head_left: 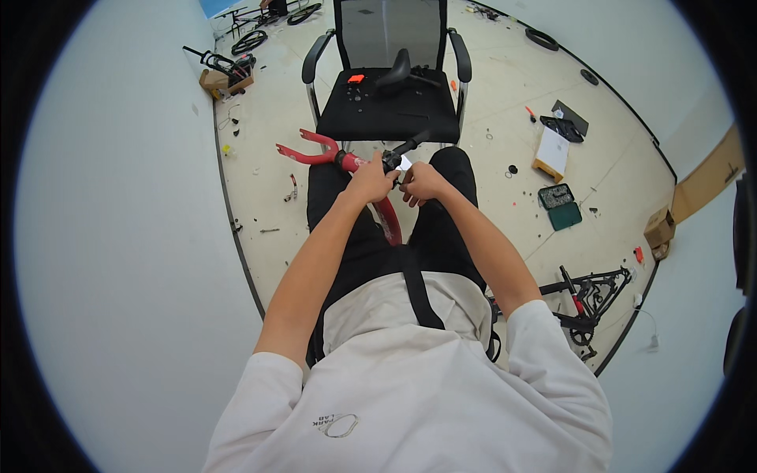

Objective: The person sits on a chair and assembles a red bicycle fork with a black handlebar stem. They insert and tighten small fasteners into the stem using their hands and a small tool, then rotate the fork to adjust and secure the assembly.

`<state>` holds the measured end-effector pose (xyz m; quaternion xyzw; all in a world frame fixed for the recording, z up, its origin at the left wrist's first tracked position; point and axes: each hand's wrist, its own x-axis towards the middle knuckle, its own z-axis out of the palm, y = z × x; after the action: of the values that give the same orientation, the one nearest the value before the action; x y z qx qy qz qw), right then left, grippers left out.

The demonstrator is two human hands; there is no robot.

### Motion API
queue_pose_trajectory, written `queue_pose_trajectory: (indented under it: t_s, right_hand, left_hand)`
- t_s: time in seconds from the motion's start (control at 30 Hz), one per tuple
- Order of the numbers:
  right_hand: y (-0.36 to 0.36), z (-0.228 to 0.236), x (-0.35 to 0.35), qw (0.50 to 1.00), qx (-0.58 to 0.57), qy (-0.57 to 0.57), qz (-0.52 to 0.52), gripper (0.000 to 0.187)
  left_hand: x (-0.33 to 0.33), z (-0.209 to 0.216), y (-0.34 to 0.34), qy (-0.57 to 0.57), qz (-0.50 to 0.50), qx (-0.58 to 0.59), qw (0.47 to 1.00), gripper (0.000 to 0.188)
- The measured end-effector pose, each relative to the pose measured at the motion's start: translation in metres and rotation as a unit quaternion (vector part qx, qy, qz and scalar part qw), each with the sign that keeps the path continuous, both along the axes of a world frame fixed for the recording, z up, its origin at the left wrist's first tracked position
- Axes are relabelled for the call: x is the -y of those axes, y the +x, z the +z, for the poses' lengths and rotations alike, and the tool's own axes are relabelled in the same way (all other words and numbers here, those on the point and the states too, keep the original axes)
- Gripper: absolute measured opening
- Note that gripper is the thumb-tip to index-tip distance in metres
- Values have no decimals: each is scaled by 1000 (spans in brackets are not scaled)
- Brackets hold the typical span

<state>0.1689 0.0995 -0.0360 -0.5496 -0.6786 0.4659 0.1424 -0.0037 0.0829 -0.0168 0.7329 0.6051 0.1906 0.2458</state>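
Note:
A red bicycle frame [387,220] with a red fork [312,150] lies across my lap, the fork's prongs pointing left. At its head sits a black stem clamp [391,161], from which a black bar [412,143] sticks out to the upper right. My left hand [371,181] is wrapped round the head end of the frame, just beside the clamp. Close by on the right, my right hand [423,184] has its fingers curled in a pinch near the clamp. A small dark piece shows at its fingertips, too small to name.
A black office chair [386,118] faces me, bearing a bicycle saddle [396,69], an orange piece [356,79] and small parts. On the floor to the right lie an open green case [563,215], a white box [551,152] and a black bicycle frame [591,299]. A wall [118,236] rises at left.

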Motion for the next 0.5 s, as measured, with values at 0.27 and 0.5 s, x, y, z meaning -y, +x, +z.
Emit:
queue_pose_trajectory:
  t_s: [0.27,0.5]
  right_hand:
    - [2,-18,-8,985,67,160,13,20]
    - [4,-23,-12,994,36,100,30,22]
  left_hand:
    - [-4,-4,-2,7,3,8,1000,53]
    - [-4,-4,0,9,-2,4,1000,51]
